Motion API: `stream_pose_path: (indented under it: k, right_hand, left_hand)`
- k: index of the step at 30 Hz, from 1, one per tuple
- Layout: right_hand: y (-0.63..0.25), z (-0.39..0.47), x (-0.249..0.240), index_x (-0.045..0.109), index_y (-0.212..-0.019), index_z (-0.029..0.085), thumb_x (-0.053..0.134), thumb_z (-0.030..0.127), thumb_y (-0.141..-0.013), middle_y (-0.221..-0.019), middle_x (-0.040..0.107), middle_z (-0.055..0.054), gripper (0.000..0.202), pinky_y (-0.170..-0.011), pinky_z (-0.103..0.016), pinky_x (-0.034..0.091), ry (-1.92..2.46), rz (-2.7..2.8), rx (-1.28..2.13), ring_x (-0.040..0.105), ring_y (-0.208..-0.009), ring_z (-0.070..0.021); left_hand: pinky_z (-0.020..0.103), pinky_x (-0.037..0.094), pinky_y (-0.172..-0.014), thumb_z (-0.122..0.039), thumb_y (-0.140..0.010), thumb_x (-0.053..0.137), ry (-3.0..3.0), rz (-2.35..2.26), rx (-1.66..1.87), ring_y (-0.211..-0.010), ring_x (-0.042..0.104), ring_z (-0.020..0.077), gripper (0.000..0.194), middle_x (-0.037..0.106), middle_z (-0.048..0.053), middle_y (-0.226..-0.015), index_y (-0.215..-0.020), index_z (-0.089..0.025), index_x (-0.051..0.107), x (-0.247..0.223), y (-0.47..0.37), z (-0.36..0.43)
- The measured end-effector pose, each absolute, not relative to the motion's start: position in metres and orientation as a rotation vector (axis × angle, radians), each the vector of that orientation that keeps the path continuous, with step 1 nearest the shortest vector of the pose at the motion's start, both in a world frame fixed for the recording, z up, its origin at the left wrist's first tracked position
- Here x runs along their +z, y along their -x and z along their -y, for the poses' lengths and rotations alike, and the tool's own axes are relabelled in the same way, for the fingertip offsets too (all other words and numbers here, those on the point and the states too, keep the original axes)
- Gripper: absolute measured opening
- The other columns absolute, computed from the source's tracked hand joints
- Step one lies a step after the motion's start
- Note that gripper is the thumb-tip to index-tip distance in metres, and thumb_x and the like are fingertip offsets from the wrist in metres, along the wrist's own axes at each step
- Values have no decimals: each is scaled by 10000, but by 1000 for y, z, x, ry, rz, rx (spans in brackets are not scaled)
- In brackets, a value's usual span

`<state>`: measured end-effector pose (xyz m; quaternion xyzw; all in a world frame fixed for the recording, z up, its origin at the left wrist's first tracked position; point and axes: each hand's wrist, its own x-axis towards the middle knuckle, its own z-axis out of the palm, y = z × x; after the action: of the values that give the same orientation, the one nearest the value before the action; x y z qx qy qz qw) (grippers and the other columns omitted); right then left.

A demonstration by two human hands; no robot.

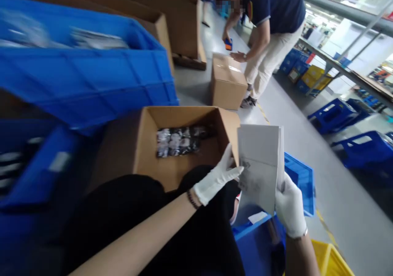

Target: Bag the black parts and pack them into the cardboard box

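My right hand point(290, 206), in a white glove, grips a stack of white booklets point(260, 145) by its right and lower edge. The stack stands upright, with faint grey printing low on the front one. My left hand point(218, 176), also gloved in white, has its fingers apart. Its fingertips are by the stack's left edge and the box flap; whether they touch cannot be made out. In front of my knees is an open cardboard box point(139, 145). Clear plastic packets with dark and whitish contents point(178, 141) lie inside it.
Blue crates point(92, 71) are stacked at the left, the upper holding plastic bags. Ahead, a co-worker point(273, 6) bends over a closed carton point(229, 84), holding an orange-and-blue object. A blue bin point(258, 239) and a yellow crate point(330, 259) are at lower right.
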<state>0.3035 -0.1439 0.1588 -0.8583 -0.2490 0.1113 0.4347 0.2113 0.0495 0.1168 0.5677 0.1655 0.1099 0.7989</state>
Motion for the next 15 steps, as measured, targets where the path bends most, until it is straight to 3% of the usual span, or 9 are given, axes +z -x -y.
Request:
stream_pose_path:
  k: [5,8,11,13,15]
  right_hand:
    - [-228,89,179,564,-1398,226,505,273,-919,-1248,699,-65,486,-957,-350,565,2003,1058,347,690,-1118,-253]
    - [-200,69,185,562,-1418,241,502,231,-912,-1118,743,-63,509,-910,-342,591,1986,1244,356,726,-1026,-252]
    - [-181,64,196,552,-1437,284,545,220,-898,-996,763,-32,543,-829,-318,619,1920,1393,417,749,-897,-241]
    - [-170,65,203,521,-1467,307,564,228,-892,-1037,758,-38,582,-833,-338,623,1882,1463,440,747,-916,-259]
    - [-161,64,204,467,-1511,307,589,244,-881,-1137,737,-61,644,-882,-376,614,1858,1504,442,734,-986,-289]
  left_hand:
    - [437,337,-1195,-575,-722,797,-938,-379,664,-1382,449,325,883,518,134,-1453,-1448,-202,460,79,-168,-66]
    - [502,317,-1195,-575,-691,821,-762,-439,722,-1267,543,340,646,660,125,-1222,-1160,-161,658,55,-126,-79]
    - [558,319,-1181,-660,-639,809,-671,-395,706,-1237,565,382,695,682,159,-1177,-1075,-131,694,46,-97,-82]
    - [555,319,-1189,-692,-632,792,-623,-261,630,-1311,519,393,846,615,176,-1340,-1256,-140,642,51,-85,-81]
    - [522,317,-1203,-662,-654,799,-575,-183,590,-1342,502,373,910,599,166,-1374,-1373,-154,568,61,-77,-77]
